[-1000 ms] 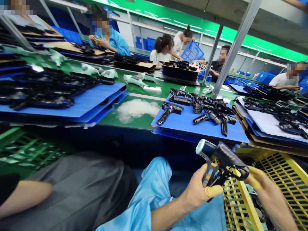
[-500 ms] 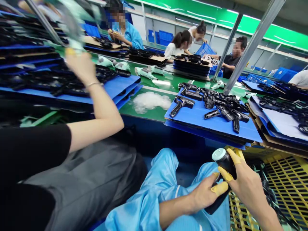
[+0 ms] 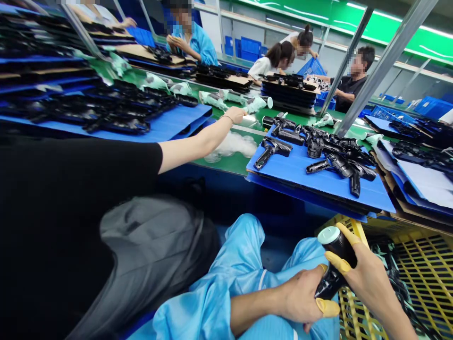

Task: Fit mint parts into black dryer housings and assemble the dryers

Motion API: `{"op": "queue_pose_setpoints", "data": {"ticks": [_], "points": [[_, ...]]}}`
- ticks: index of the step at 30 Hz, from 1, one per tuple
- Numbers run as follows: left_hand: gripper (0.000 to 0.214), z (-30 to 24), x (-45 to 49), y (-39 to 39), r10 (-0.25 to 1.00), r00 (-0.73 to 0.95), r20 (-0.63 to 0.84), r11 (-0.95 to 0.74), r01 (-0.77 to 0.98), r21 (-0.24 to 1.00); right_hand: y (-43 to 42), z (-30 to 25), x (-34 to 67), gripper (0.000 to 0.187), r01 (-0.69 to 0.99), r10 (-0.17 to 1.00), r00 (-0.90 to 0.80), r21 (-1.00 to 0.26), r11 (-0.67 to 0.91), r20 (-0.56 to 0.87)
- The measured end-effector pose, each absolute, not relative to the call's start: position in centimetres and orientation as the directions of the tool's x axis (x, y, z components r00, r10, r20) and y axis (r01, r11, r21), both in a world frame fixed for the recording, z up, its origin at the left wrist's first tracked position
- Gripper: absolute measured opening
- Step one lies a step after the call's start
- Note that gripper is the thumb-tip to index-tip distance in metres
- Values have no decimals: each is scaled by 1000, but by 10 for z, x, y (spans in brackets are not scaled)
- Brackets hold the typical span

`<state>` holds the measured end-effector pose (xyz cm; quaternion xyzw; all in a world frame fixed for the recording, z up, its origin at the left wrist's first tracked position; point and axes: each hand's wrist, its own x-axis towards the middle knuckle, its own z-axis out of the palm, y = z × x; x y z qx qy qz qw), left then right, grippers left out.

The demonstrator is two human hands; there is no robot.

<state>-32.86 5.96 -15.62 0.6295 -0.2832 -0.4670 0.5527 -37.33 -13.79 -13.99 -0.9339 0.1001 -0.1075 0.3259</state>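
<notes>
Over my lap I hold a black hair dryer housing (image 3: 344, 249) with a pale mint-green round end facing up. My right hand (image 3: 370, 274), wearing yellow finger cots, is closed around its barrel from the right. Lower down, my left hand (image 3: 300, 297) is wrapped round the handle, its thumb in a yellow cot. Part of the handle is hidden by the fingers. Ahead, several glossy black hair dryer shells (image 3: 272, 148) lie on a blue sheet (image 3: 283, 174) at the bench edge.
A yellow crate (image 3: 421, 264) holding black and mint parts stands at my right. On my left a co-worker's arm (image 3: 198, 141) reaches across the green bench (image 3: 226, 163). Clear plastic bags (image 3: 233, 144) lie there. A metal post (image 3: 385, 66) rises behind the shells.
My left hand has shifted its grip on the handle, and the housing has turned slightly. The co-worker's arm has swung right and down to the bench, and the mint-coloured thing it carried has left that hand.
</notes>
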Motion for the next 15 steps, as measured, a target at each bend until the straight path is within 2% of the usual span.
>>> {"op": "queue_pose_setpoints", "data": {"ticks": [1,3,5,7,9,12,14,15], "points": [[31,-153,-328,62,-876,344,-337,-280,205,938,-143,-136,-373,75,-162,-258,966,-738,-655,17],[22,-149,-324,67,-896,261,-358,-309,213,927,-152,-131,-373,72,-228,-132,973,-898,-377,-191],[23,-150,-318,72,-935,234,-267,-248,107,963,-158,-132,-374,69,-274,33,960,-957,-98,-279],[25,-155,-311,76,-959,213,-188,-192,3,981,-157,-137,-376,65,-296,83,953,-952,73,-290],[27,-159,-304,81,-961,204,-186,-200,-47,979,-151,-144,-380,62,-271,32,962,-952,139,-270],[23,-158,-295,85,-949,180,-258,-286,-152,946,-136,-149,-381,59,-228,-66,969,-962,148,-240],[20,-155,-291,85,-937,261,-234,-325,-393,860,-126,-148,-378,59,-223,-157,956,-960,167,-249],[24,-153,-291,85,-921,344,-183,-355,-547,758,-121,-146,-374,59,-218,-212,944,-959,180,-254]]}}
